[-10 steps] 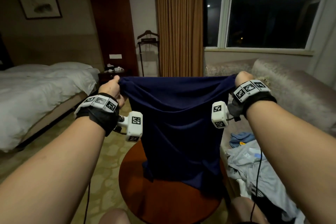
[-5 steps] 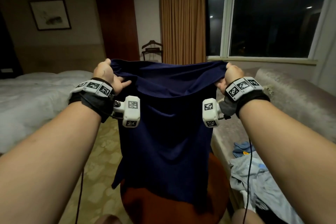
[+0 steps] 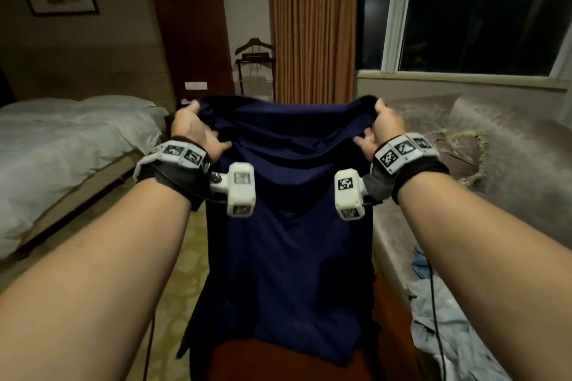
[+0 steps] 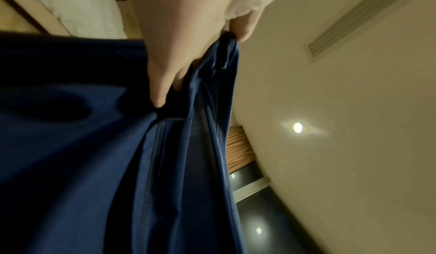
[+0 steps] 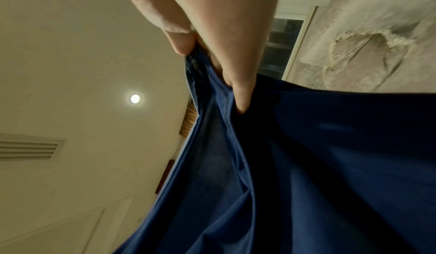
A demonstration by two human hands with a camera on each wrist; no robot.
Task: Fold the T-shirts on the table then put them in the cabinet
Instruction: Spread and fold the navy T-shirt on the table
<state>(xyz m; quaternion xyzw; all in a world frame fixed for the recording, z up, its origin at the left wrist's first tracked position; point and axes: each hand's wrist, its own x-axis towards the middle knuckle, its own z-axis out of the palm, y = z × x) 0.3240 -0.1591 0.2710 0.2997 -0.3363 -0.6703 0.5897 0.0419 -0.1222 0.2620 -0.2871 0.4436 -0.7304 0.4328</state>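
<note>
Above the round wooden bench [image 3: 278, 362], a navy T-shirt [image 3: 288, 226] hung; the left hand [image 3: 193, 128] and right hand [image 3: 383, 130] each pinched a top corner in a closed grip.

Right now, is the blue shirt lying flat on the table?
No, both the left hand and right hand hold the blue shirt up, hanging above the table.
</note>
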